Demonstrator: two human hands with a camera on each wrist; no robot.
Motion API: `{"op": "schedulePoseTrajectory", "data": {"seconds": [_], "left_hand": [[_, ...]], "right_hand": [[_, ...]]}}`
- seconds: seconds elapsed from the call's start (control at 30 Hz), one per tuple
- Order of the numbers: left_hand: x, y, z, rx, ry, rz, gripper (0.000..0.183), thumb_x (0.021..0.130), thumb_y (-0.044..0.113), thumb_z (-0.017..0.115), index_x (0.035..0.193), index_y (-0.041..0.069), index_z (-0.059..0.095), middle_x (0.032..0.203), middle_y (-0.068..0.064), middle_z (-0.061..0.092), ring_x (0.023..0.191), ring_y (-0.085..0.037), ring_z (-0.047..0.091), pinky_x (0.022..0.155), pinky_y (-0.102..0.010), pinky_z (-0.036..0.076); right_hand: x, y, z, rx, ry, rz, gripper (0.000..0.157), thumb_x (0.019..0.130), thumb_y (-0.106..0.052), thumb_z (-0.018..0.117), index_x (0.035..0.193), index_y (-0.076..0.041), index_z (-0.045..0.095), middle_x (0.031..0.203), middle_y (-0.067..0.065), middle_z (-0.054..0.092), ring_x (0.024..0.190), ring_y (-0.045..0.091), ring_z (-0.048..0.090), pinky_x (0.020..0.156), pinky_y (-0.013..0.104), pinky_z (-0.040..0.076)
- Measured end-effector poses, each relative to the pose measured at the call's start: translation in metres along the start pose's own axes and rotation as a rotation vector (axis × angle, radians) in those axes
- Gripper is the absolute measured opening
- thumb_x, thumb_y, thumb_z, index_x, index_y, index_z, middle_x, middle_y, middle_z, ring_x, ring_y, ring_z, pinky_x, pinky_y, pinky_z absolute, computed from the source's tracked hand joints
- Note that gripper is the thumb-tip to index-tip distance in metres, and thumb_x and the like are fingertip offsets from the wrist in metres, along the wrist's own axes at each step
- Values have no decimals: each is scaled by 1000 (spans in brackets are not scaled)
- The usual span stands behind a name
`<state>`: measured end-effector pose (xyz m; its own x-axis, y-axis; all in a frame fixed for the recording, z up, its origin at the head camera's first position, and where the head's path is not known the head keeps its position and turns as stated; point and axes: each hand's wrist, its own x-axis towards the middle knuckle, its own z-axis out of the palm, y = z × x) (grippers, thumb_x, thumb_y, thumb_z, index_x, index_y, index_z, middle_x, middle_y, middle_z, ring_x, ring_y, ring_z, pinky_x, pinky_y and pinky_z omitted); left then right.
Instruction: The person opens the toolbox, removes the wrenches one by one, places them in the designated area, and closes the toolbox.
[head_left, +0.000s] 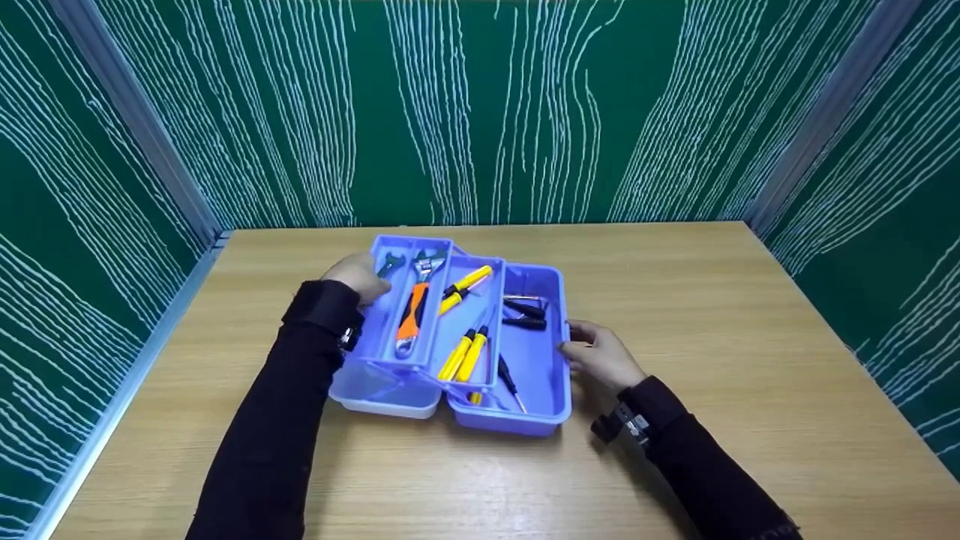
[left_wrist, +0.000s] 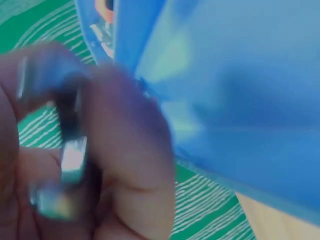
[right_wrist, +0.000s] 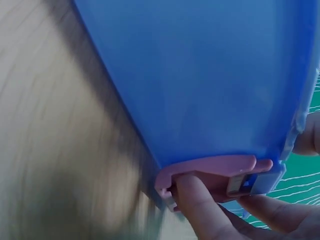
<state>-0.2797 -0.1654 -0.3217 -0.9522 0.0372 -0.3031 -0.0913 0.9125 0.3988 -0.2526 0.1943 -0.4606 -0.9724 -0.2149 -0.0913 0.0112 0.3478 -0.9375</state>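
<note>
A purple cantilever toolbox stands unfolded on the table. My left hand is at its left tray; the left wrist view shows curled fingers around a blurred metal wrench. A dark wrench head shows beside that hand. Next to it lies an adjustable wrench with an orange and black handle. My right hand grips the toolbox's right side, its thumb at the rim and a finger inside the pink latch.
Yellow-handled screwdrivers lie in the middle tray. Black-handled tools and a black screwdriver rest in the deep right compartment. The wooden table meets green, white-streaked walls at the back and sides.
</note>
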Motion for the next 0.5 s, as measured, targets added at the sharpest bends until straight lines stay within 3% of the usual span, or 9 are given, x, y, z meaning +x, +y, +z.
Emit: {"op": "schedulePoseTrajectory", "data": {"seconds": [0.13,0.27,0.4,0.5], "left_hand": [[-2,-1,-1,-22,26,20,38,97,18,46,125,-8,50,108,-14,52,92,-24,52,74,-28,45],[-6,-1,0,-47,70,49,30,97,15,42,115,-8,53,98,-13,50,85,-23,51,68,-27,42],[-11,2,3,-88,141,94,21,99,13,39,94,-2,53,85,-9,46,75,-22,49,63,-28,41],[-19,8,9,-183,196,137,22,100,12,37,105,-4,51,83,-8,45,69,-20,48,58,-27,41]], "right_hand": [[0,-1,-2,79,-15,2,56,91,-7,60,140,14,41,133,34,53,91,11,66,80,25,58],[-2,-5,-7,113,6,14,58,92,-7,60,142,13,38,135,34,51,93,11,65,85,28,58],[-6,-16,-15,63,60,3,57,96,-14,58,144,8,38,140,30,49,112,23,62,97,34,53],[-10,-26,-18,71,103,-30,53,99,-19,56,143,6,42,142,27,49,126,33,54,102,35,50]]}}
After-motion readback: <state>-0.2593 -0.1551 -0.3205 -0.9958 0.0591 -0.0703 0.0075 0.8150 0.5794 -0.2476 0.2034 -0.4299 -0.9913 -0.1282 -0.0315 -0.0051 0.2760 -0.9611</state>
